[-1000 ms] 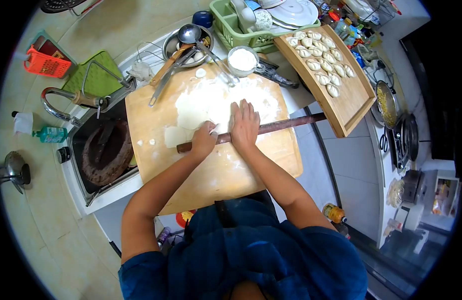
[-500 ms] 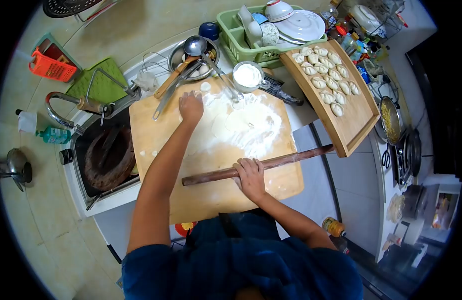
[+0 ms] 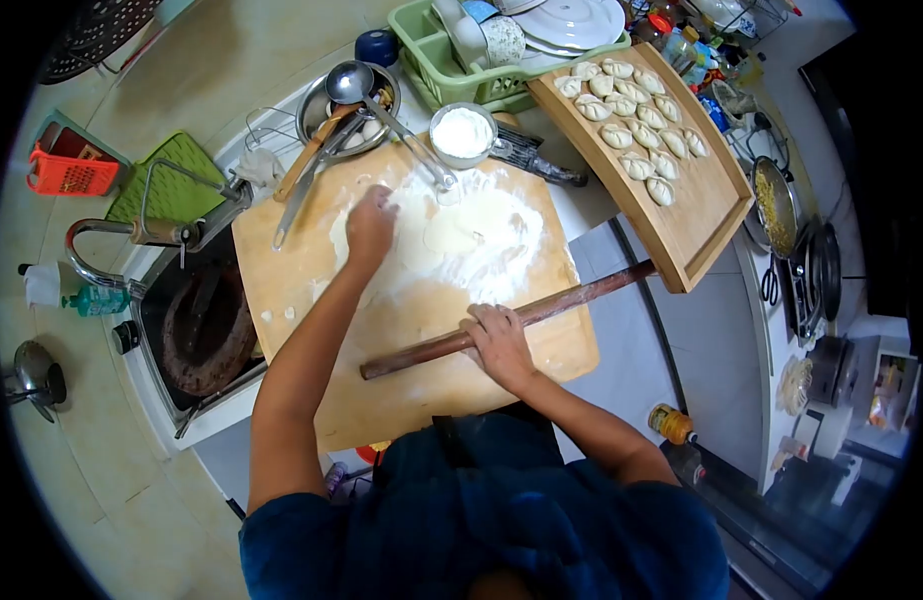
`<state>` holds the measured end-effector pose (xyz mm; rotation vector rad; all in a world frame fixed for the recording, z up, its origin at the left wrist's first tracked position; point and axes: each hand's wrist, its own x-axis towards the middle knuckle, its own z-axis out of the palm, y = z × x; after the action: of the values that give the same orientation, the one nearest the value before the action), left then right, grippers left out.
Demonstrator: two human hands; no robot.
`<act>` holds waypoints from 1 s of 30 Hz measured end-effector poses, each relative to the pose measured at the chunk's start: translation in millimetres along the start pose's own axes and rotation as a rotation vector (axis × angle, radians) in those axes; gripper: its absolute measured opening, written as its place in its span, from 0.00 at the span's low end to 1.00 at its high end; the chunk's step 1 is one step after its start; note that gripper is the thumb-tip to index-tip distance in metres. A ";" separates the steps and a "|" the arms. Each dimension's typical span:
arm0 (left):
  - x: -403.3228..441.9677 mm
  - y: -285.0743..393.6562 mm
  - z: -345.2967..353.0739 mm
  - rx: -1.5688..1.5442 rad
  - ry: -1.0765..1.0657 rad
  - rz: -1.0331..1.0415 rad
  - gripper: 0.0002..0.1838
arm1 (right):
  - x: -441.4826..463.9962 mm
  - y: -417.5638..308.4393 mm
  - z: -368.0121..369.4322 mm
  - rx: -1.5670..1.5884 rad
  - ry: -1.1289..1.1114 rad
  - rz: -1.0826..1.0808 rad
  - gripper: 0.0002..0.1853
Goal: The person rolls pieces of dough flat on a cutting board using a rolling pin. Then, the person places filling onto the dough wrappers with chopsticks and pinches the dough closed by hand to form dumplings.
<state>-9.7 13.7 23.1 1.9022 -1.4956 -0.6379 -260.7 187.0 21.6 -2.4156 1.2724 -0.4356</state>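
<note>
My left hand (image 3: 371, 224) is over the floured left part of the wooden board (image 3: 331, 405), its fingers curled in. The small round dough piece that lay beside it no longer shows and seems to be under those fingers. A thin dough sheet (image 3: 449, 238) lies amid scattered flour to the right. My right hand (image 3: 499, 345) grips a long dark wooden rolling pin (image 3: 581, 293), which slants across the front of the board and past its right edge. Two small dough bits (image 3: 277, 315) rest near the board's left edge.
A wooden tray (image 3: 696, 225) of several dumplings stands at the right. Behind the board are a flour bowl (image 3: 462, 134), a metal bowl (image 3: 314, 112) with a ladle (image 3: 349, 82), and a green dish rack (image 3: 421, 60). The sink (image 3: 186, 400) is on the left.
The view has shifted slightly. My left hand has drawn back toward me and to the right, its fingers closing, and the dough piece is gone from the board. My right hand stays on the rolling pin.
</note>
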 end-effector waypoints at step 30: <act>-99.7 3.0 18.0 0.122 -0.405 0.285 0.07 | 139.9 15.0 12.3 -0.237 0.256 0.314 0.30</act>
<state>-48.3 106.8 12.2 1.6630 -2.0575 -0.8473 -190.0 64.7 17.3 -2.3383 1.8753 -0.5406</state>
